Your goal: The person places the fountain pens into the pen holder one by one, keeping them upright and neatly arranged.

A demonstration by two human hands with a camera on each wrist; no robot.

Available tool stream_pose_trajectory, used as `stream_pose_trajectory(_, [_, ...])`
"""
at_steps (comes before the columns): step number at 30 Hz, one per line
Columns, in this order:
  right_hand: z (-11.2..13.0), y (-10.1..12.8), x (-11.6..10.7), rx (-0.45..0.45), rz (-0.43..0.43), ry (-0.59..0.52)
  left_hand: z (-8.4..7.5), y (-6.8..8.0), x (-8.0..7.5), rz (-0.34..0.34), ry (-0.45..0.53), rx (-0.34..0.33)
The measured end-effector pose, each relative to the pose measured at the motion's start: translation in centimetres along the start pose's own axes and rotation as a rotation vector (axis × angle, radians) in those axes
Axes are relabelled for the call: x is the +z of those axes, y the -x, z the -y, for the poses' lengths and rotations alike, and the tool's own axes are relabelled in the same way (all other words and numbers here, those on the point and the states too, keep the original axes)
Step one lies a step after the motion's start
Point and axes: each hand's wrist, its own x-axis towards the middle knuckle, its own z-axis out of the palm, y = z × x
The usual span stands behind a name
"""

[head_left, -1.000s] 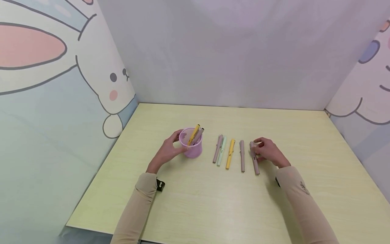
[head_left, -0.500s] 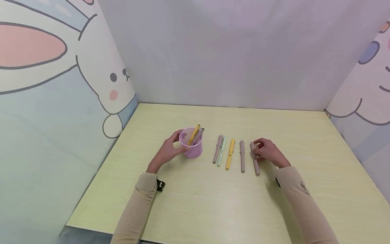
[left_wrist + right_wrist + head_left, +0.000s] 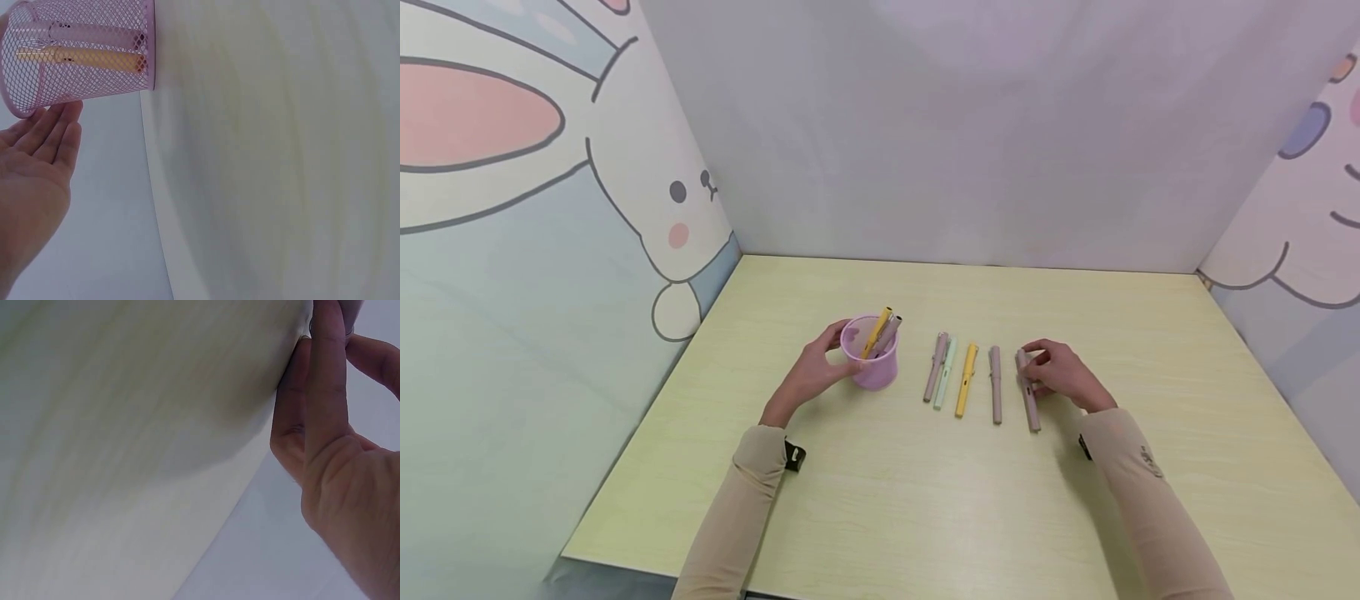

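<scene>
Hardly anything changes over this last second: my two hands and every pen keep their places, with only a slight shift in my view. My left hand (image 3: 811, 368) holds the purple mesh cup (image 3: 876, 377), half open to its width, thumb on the near side and fingers round the far side. A yellow pen (image 3: 877, 332) and a mauve pen (image 3: 888, 336) lean inside it. My right hand (image 3: 1060, 371) is nearly closed, pinching the upper part of the rightmost pen (image 3: 1031, 407), which lies on the table (image 3: 880, 500); I cannot tell how firmly. Left of it lie a plain mauve pen (image 3: 996, 387), a second yellow pen (image 3: 966, 381), a mint pen (image 3: 945, 373) and, just beside that, the leftmost pen (image 3: 935, 371). So, as I judge it, the work stands level: two pens in the cup, five out.
</scene>
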Motion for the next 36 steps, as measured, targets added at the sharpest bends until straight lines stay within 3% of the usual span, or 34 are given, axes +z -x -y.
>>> stream_pose_trajectory(13, [-0.5, -0.3, 0.0, -0.029, -0.04, -0.019, -0.1, 0.1, -0.1, 0.003, 0.002, -0.006])
stream_pose_trajectory(23, [-0.2, 0.5, 0.0, -0.14, -0.094, -0.085, -0.2, 0.0, -0.2, 0.008, 0.006, -0.018])
stream_pose_trajectory(36, [0.1, 1.0, 0.4, -0.219, -0.183, -0.146, -0.2, 0.1, -0.1, 0.004, 0.005, -0.015])
